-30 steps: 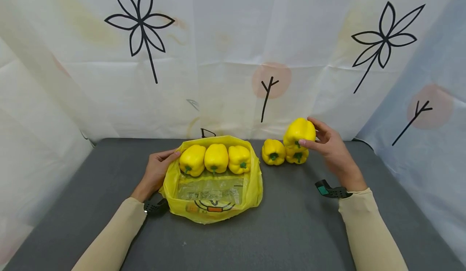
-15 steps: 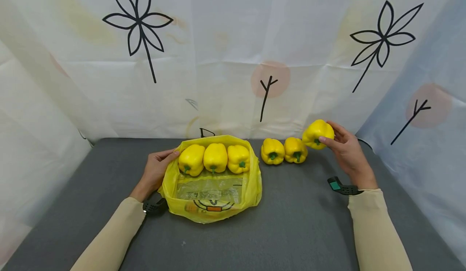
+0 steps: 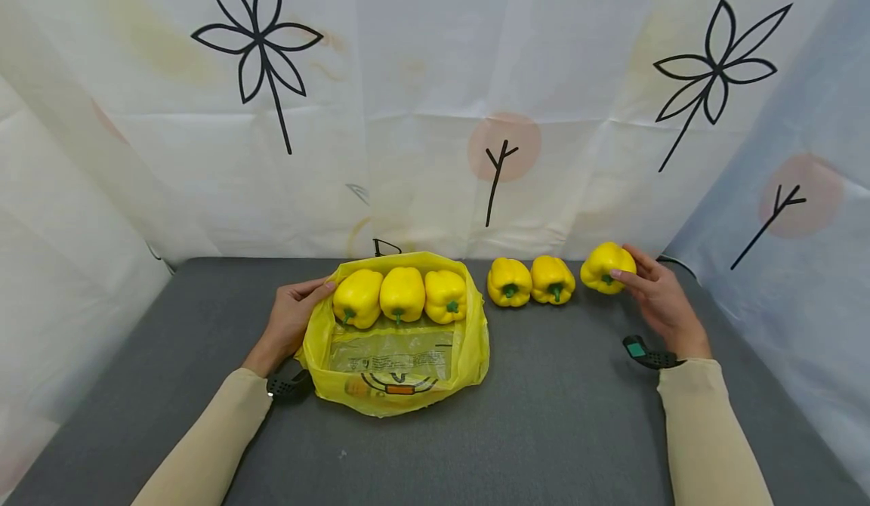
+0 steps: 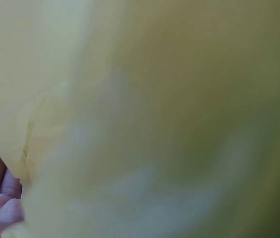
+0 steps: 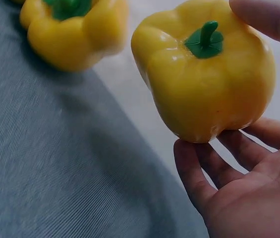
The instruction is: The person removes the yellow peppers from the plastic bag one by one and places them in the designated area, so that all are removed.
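Observation:
My right hand grips a yellow bell pepper between thumb and fingers at the right of the table's far side. The right wrist view shows this pepper close up, green stem facing the camera, fingers under it. Two more yellow peppers stand side by side to its left. A yellow plastic bag lies with its mouth spread, three yellow peppers in a row inside. My left hand holds the bag's left rim, thumb over the edge; bag film fills most of the left wrist view.
The grey table ends at a white cloth backdrop with printed flowers, close behind the peppers. Similar cloth hangs along the left and right sides. A dark band with a device sits on the right wrist.
The held pepper has moved right with my right hand, from over the second loose pepper to its right side, and then lower. My left hand and the bag have stayed put.

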`<state>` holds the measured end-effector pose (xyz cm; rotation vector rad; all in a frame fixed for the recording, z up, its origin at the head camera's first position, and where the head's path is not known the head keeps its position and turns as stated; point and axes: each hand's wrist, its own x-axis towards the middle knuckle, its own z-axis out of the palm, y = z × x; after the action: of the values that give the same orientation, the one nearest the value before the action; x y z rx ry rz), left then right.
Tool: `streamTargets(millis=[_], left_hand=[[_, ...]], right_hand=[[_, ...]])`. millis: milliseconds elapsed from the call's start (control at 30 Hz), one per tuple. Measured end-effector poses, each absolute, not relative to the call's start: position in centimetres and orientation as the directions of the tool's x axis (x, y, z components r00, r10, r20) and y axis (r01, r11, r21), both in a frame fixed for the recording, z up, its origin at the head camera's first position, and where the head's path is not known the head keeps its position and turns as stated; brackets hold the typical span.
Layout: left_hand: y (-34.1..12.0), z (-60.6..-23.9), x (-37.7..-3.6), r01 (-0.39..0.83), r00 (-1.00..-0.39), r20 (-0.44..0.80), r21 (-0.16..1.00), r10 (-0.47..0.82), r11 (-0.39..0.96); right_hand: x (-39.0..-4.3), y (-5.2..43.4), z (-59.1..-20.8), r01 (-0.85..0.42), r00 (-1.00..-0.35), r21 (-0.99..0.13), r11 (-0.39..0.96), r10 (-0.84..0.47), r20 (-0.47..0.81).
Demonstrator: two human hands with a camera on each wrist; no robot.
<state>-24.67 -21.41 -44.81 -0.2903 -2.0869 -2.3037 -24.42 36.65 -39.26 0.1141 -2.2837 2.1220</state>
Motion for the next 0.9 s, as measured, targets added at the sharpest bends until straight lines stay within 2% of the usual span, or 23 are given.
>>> streamTargets(millis=[467, 900], left_hand=[[-21.4, -44.7, -24.7, 0.133, -0.984, 0.144, 0.985, 0.107, -0.108], [-21.4, -44.6, -24.7, 0.129, -0.983, 0.142, 0.985, 0.114, -0.112]], right_hand=[[-25.4, 37.3, -42.0, -0.03, -0.99, -0.963, 0.268, -0.138, -0.008], [-25.6, 35.5, -41.6, 0.029, -0.995, -0.937, 0.347, -0.077, -0.059]])
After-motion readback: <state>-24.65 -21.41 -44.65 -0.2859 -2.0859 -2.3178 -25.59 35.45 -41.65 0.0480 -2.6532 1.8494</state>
